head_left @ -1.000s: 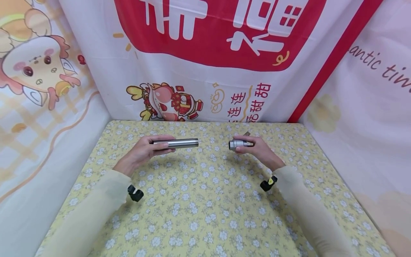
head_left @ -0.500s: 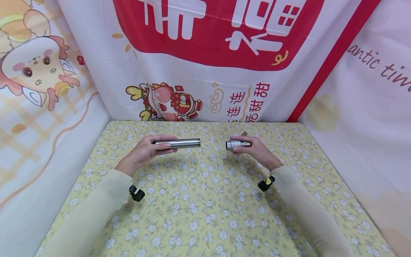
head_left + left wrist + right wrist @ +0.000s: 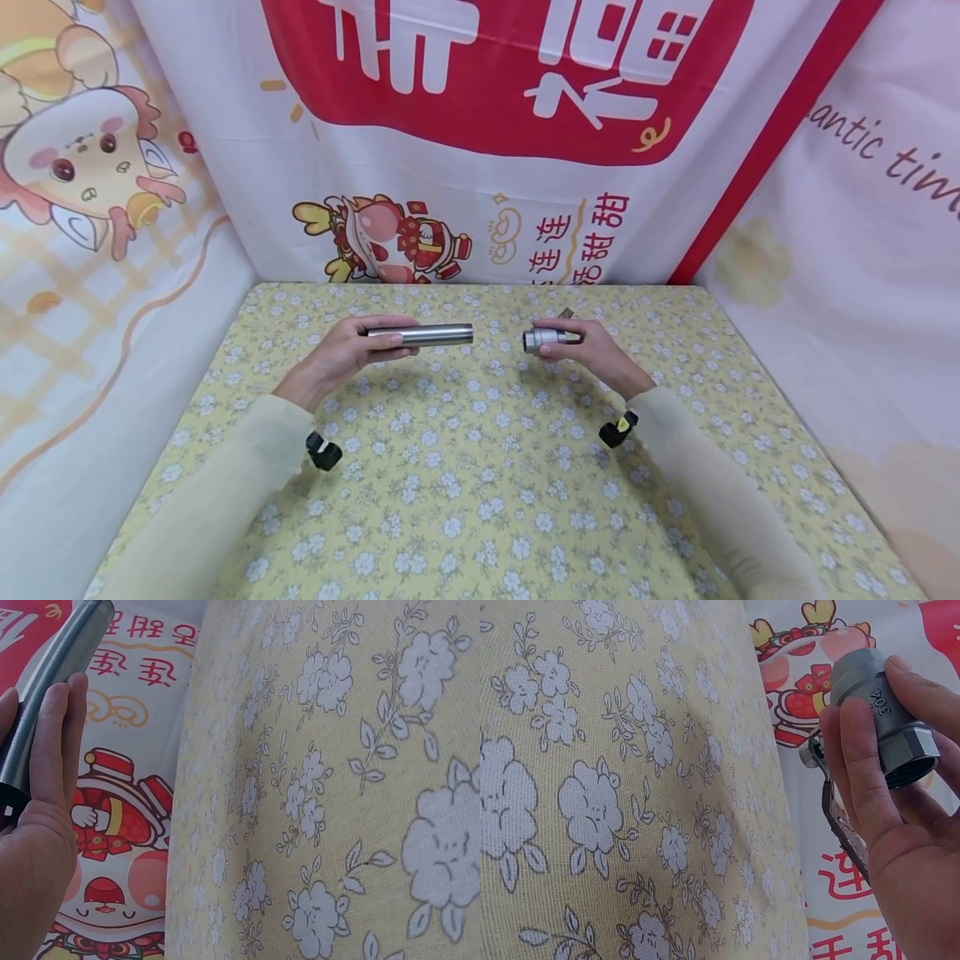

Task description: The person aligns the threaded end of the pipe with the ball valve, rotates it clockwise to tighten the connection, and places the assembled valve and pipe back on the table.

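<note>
My left hand (image 3: 352, 348) grips a smooth steel pipe (image 3: 438, 334) by its left part, and the pipe's threaded end points right. In the left wrist view the fingers wrap the pipe (image 3: 56, 682). Facing it, my right hand (image 3: 592, 346) holds a silver ball valve (image 3: 534, 339) with its opening toward the pipe. The right wrist view shows the valve's body (image 3: 877, 705) marked 304, a hex end with inner thread, and a lever handle (image 3: 836, 810) sticking out past the fingers. A gap separates pipe and valve, both held above the table.
A yellow flowered cloth covers the table (image 3: 450, 483). Behind it hangs a white and red printed curtain (image 3: 465, 142), with printed fabric on the left (image 3: 97, 250) and right (image 3: 840, 275) sides. Dark wrist cameras sit on the left sleeve (image 3: 247, 442) and right sleeve (image 3: 697, 467).
The pipe in my left hand has moved slightly right, and the valve in my right hand slightly left. The gap between them has narrowed. Both grips look unchanged.
</note>
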The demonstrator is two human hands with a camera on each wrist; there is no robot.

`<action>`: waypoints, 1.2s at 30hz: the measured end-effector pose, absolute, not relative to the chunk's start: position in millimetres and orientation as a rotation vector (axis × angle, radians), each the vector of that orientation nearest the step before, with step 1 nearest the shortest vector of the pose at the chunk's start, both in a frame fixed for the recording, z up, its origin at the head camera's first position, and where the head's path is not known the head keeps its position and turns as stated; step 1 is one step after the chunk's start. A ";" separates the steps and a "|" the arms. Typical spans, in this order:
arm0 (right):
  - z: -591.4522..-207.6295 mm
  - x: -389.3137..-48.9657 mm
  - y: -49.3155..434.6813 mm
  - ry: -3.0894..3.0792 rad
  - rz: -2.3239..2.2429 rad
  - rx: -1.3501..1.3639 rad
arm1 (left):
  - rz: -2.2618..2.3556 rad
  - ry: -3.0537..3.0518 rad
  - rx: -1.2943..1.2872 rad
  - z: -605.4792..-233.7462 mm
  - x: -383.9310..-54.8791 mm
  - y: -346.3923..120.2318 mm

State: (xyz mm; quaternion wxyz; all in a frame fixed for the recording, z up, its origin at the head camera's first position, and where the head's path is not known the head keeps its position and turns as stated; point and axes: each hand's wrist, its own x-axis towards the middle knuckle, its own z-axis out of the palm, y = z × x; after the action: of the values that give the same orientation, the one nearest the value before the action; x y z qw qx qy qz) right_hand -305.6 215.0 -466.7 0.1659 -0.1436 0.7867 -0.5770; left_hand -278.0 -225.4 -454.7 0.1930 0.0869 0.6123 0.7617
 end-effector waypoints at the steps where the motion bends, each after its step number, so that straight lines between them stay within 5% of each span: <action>1: -466.9 -305.7 214.6 2.241 -1.643 -0.414 | 2.137 1.717 0.248 -455.0 -278.2 -224.7; 36: -469.1 -299.7 201.9 2.206 -1.653 -0.461 | 2.135 1.715 0.263 -461.6 -276.0 -217.3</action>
State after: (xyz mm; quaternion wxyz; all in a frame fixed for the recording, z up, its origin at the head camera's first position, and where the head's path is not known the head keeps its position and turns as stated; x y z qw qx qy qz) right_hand -299.7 201.9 -469.1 0.1723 -0.1625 0.7775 -0.5826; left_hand -276.0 -217.3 -461.6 0.1943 0.0936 0.6115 0.7613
